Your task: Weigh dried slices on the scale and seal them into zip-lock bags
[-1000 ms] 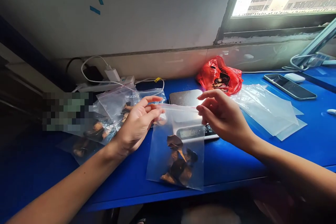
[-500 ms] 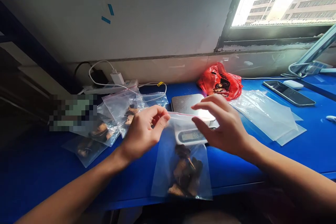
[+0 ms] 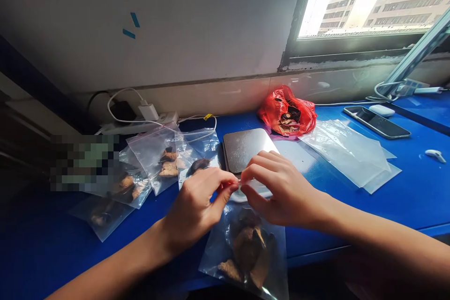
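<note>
Both hands (image 3: 242,194) seemingly pinch the bag (image 3: 246,253) top.

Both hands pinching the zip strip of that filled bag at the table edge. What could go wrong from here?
1. The bag hangs past the blue table's front edge; if the left hand or right hand slips, it may fall.
2. The dark dried pieces look bulky and could keep the seal from closing fully.
</note>
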A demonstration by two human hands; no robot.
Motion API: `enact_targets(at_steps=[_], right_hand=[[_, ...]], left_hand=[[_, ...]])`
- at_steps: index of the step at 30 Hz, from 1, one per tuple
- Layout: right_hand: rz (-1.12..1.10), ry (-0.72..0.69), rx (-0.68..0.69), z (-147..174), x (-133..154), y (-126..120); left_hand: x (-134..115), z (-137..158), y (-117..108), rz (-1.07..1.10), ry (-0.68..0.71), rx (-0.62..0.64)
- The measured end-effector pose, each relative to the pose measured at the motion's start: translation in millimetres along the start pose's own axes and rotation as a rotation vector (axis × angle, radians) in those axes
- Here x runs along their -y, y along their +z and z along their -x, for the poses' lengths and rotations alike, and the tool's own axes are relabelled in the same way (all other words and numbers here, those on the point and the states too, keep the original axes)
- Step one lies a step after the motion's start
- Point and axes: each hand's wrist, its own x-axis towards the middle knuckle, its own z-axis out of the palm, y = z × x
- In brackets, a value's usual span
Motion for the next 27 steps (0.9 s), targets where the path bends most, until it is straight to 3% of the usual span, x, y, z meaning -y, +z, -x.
enact_targets(at_steps=[7,15,27], right_hand=[[0.073,-0.055,-0.016,3.4,0.0,8.8],[0.055,-0.066,-0.018,4.8,-2.4,16.3],[-0.093,0.035,0.069,-0.1,-12.2,-2.7]], left_hand=[[-4.0,-0.7,-0.8,-0.005,0.009,0.007],[0.1,-2.0,-3.8,-0.074,0.074,0.153],[-4.9,-5.7,-21.5,-0.245,0.156,0.010]])
